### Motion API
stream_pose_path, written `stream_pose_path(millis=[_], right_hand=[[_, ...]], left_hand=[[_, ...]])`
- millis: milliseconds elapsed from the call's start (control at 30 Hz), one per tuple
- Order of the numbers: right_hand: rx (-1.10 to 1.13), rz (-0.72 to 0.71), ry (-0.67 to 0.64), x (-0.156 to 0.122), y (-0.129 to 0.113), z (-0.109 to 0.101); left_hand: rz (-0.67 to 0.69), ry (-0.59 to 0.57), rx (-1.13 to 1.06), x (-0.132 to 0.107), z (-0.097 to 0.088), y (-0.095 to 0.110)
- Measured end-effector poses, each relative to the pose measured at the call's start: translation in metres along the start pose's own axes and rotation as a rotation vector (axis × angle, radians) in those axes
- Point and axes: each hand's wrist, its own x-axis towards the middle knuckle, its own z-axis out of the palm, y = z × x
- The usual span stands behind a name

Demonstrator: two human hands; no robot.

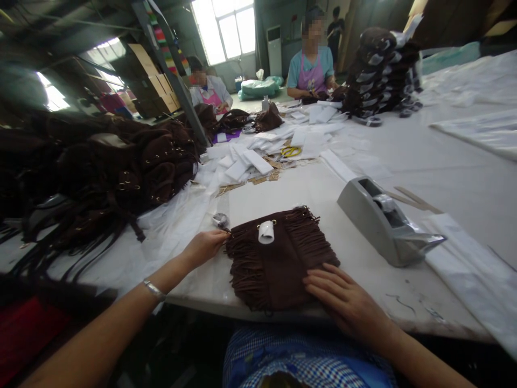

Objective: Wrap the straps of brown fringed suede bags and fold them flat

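Observation:
A dark brown fringed bag (283, 264) lies flat at the front edge of the white table, fringes down both sides. Near its top a rolled white piece (266, 233) sits between small gold rings. At the bag's upper left corner, my left hand (208, 245) is closed in a pinch on the edge. My right hand (339, 288) rests flat with fingers stretched over the lower right part of the bag. Just past my left fingertips lies a small dark round item wrapped in clear plastic (220, 219).
To the right stands a grey tape dispenser (375, 221). Dark brown bags with straps (133, 167) are heaped at left. White packets (254, 161) and yellow-handled scissors (291, 151) lie farther back. Two people (311, 70) work across the table beside a tall brown stack (382, 75).

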Motion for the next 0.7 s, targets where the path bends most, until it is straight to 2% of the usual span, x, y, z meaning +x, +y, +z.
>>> stream_pose_path(millis=[167, 400, 467, 533, 567, 633, 700], right_hand=[[0.009, -0.001, 0.006, 0.001, -0.001, -0.002], [-0.018, 0.033, 0.020, 0.003, -0.003, -0.004], [-0.022, 0.045, 0.017, 0.002, -0.003, -0.003], [-0.022, 0.042, 0.009, 0.001, -0.002, -0.002], [-0.025, 0.040, 0.006, 0.001, -0.002, -0.001], [-0.034, 0.043, 0.005, 0.001, -0.003, -0.001], [-0.041, 0.047, 0.010, 0.001, -0.003, -0.002]], left_hand=[[-0.045, -0.069, 0.070, 0.007, -0.004, 0.006], [-0.187, -0.120, 0.314, -0.004, -0.029, 0.017], [-0.254, -0.079, 0.329, -0.008, -0.036, 0.020], [-0.260, 0.039, 0.255, -0.006, -0.039, 0.028], [-0.206, 0.096, 0.193, -0.002, -0.040, 0.035], [0.015, 0.141, 0.070, 0.012, -0.037, 0.050], [0.260, 0.088, 0.019, 0.031, -0.029, 0.062]])
